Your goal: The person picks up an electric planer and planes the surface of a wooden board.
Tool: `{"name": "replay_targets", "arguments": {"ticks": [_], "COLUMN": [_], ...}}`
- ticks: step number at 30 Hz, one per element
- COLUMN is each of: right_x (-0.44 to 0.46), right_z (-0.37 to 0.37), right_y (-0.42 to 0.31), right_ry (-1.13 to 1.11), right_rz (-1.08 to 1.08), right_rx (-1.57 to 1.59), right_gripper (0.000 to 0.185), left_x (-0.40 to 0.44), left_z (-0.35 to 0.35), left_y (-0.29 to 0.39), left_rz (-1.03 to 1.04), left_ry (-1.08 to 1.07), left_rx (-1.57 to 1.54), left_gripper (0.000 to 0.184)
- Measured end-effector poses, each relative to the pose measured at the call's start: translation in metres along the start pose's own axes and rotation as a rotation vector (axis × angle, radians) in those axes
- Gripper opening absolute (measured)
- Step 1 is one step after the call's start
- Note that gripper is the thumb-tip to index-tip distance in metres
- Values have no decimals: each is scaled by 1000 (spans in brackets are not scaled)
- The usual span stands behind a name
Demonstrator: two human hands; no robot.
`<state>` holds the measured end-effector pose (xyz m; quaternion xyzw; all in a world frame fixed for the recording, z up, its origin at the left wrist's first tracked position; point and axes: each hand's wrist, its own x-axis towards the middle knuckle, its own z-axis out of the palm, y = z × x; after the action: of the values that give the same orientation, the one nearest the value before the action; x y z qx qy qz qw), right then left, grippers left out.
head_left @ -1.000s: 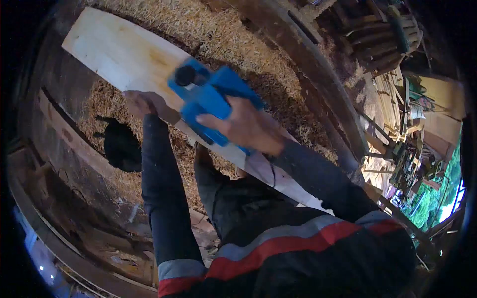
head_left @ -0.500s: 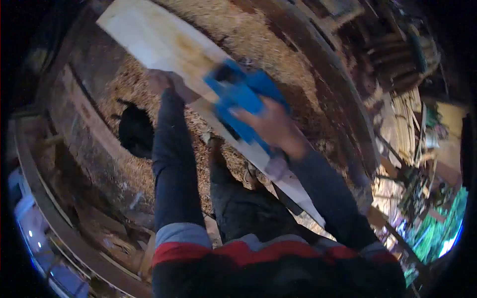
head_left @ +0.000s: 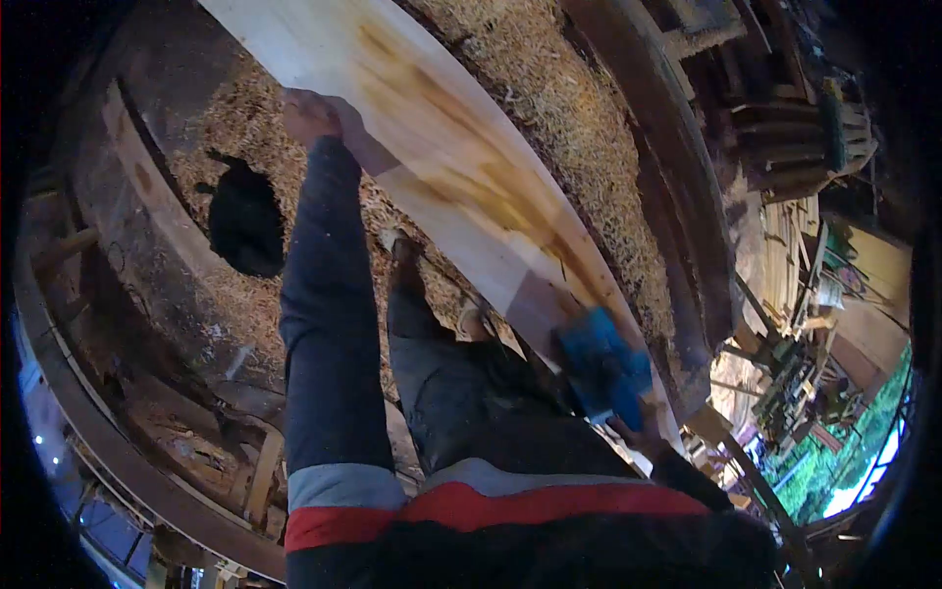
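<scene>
A long pale wooden board (head_left: 422, 108) with brown streaks slants from the upper left to the lower right. My left hand (head_left: 312, 116) is closed on its near edge, in the upper left. Low on the right, a blue electric planer (head_left: 603, 365) sits on the board's face, blurred by motion. Behind it, my right hand (head_left: 643, 432) grips the planer, close to my body; its fingers are partly hidden.
Wood shavings (head_left: 549, 88) cover the ground around the board. A black object (head_left: 245, 221) lies on them to the left. Curved timbers (head_left: 677, 187) run along the right, with stacked planks (head_left: 785, 250) beyond. My feet stand beneath the board.
My right hand has drawn the planer down and to the right along the board, towards my body, uncovering the board's middle. The left hand stays on the edge. The view has shifted slightly.
</scene>
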<state>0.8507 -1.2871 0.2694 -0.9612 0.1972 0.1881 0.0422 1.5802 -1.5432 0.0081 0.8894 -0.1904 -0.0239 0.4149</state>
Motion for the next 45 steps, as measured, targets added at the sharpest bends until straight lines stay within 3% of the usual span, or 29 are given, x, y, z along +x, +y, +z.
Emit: {"name": "replay_targets", "arguments": {"ticks": [1,3,4,6,8,10,13,14,17,19,22,23,25,26,27,28,30,31,33,36,38,39,41,42,44,45], "right_x": [39,120,155,214,271,335,418,443,520,562,602,607,593,570,538,506,424,382,298,173,81,38,-29,-43,-57,-73], "right_z": [-26,-66,-77,-87,-116,-134,-169,-174,-187,-190,-190,-187,-178,-170,-164,-157,-131,-133,-120,-80,-39,-27,0,4,7,23], "right_y": [6,29,41,45,52,52,60,65,74,90,106,108,105,99,88,78,55,44,20,-5,-28,-42,-54,-54,-46,-46], "right_ry": [-89,-246,-320,9,-76,232,177,151,500,386,258,207,155,191,270,350,485,286,276,100,-90,-208,-182,-172,-391,-508], "right_rz": [343,672,650,503,571,440,481,475,320,255,170,137,111,178,245,310,329,461,562,689,835,949,934,925,997,993], "right_rx": [426,1002,1158,1299,1320,1273,1365,1345,1206,994,1009,1053,1092,978,977,976,1175,1338,1366,1256,1004,885,810,785,973,989], "right_gripper": [62,61,58,52,49,49,44,44,40,42,27,28,35,27,33,43,42,43,42,56,68,69,70,70,68,66], "left_x": [-5,-10,-8,1,2,0,-2,1,10,3,4,14,28,33,34,33,35,38,37,24,31,37,45,47,59,73], "left_z": [-2,-10,-5,8,12,14,12,12,23,19,6,20,39,46,50,50,45,42,36,18,23,26,34,36,45,60], "left_y": [2,9,6,-9,-21,-18,-8,-13,-25,-16,-4,-22,-53,-66,-71,-72,-71,-67,-51,-33,-35,-42,-55,-67,-99,-119], "left_rz": [-13,161,155,90,135,183,-82,-38,16,28,32,82,129,213,295,295,216,181,139,214,260,174,92,334,579,627], "left_ry": [-15,63,56,66,59,52,62,74,64,42,-53,37,124,106,86,86,75,71,63,120,183,92,0,63,121,124], "left_rx": [0,-83,-88,-16,15,47,-349,-260,-37,101,-163,-296,-434,-150,133,125,163,181,203,36,-66,-13,45,119,211,61], "left_gripper": [52,45,45,39,39,39,36,36,33,32,31,31,31,33,35,35,33,32,31,27,25,25,24,27,29,31]}}
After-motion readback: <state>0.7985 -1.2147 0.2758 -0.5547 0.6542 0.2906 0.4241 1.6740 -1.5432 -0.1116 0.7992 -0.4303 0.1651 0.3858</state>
